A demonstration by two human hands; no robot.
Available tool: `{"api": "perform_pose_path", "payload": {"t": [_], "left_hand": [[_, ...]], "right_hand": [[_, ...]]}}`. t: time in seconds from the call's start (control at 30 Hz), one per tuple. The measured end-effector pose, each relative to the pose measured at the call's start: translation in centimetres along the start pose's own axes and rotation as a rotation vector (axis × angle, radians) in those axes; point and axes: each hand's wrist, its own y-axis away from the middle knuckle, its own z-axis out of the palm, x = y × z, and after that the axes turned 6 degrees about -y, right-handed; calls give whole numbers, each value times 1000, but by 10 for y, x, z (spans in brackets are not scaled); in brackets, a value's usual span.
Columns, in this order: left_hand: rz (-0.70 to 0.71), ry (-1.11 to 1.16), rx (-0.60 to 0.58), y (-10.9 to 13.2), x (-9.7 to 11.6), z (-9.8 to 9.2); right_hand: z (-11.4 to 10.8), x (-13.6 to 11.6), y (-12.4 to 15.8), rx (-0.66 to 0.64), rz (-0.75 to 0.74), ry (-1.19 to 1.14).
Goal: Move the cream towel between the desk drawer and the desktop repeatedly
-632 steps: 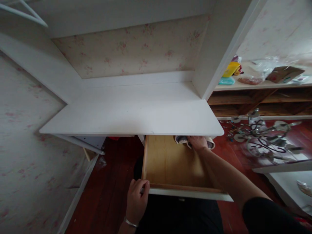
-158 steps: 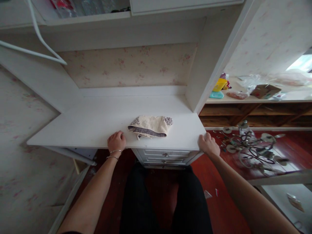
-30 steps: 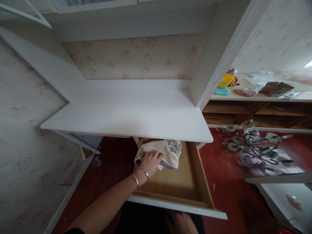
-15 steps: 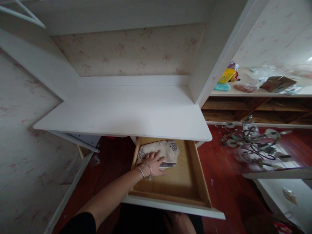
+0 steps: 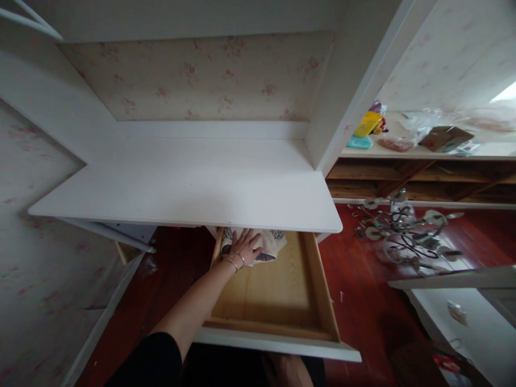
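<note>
My left hand [image 5: 244, 248], with silver bracelets at the wrist, lies with fingers spread on a folded beige cloth [image 5: 274, 243] with dark patterns. The cloth rests at the back left inside a pulled-out wooden drawer [image 5: 278, 301], and its far edge goes under the white desktop [image 5: 209, 183]. My right hand [image 5: 292, 371] is low in the view, just below the drawer's white front. Its fingers are mostly hidden in shadow there.
On the right, a metal chandelier [image 5: 407, 231] lies on the red wooden floor [image 5: 363, 301]. Behind it, a low shelf unit [image 5: 403, 156] carries a yellow container [image 5: 367, 123], plastic bags and a cardboard box [image 5: 445, 138]. A white furniture piece [image 5: 463, 317] stands at the lower right.
My left hand and the cloth have moved farther back in the drawer, so the desktop now hides the cloth's far part. My right hand stays below the drawer front.
</note>
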Motion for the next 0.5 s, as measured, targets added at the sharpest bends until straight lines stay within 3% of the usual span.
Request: {"api": "perform_pose_path", "payload": {"t": [0.27, 0.5], "left_hand": [[-30, 38, -23, -15, 30, 4], [12, 85, -75, -33, 81, 0]], "right_hand": [[-2, 0, 0, -45, 13, 5], [4, 8, 0, 33, -21, -24]]}}
